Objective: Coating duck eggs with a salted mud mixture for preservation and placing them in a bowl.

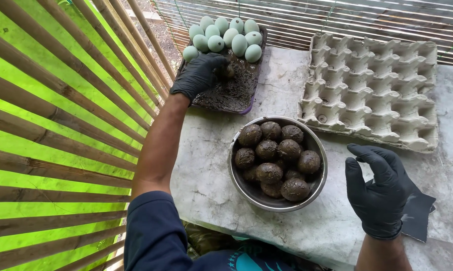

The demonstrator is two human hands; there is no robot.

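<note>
Head view, read from left to right. A slatted bamboo screen (60,130) fills the left side, green showing through its gaps. Beside it stands a dark tray (251,103) spread with wet, dark mud (234,88); at its far end lies a cluster of pale blue-green eggs (226,34), clean and touching one another. The left hand (200,74), in a black glove, reaches out over the near edge of that cluster and rests on the mud — its fingers are curled around a mud-covered egg (228,70) that shows only in part, just below the clean ones. The bare forearm runs back to a dark blue sleeve (153,236) at the bottom edge.

At centre, on the pale stone tabletop (206,175), sits a round metal bowl (236,183) heaped with mud-coated eggs (276,159), each a dark, rough ball. Beyond it to the right lies an empty grey cardboard egg tray (372,90), near the bowl but not touching it.

The right hand (379,193), also gloved in black, hovers just right of the bowl — fingers loosely bent, nothing in its grasp. A dark flat scrap (419,216) lies under its outer edge.
</note>
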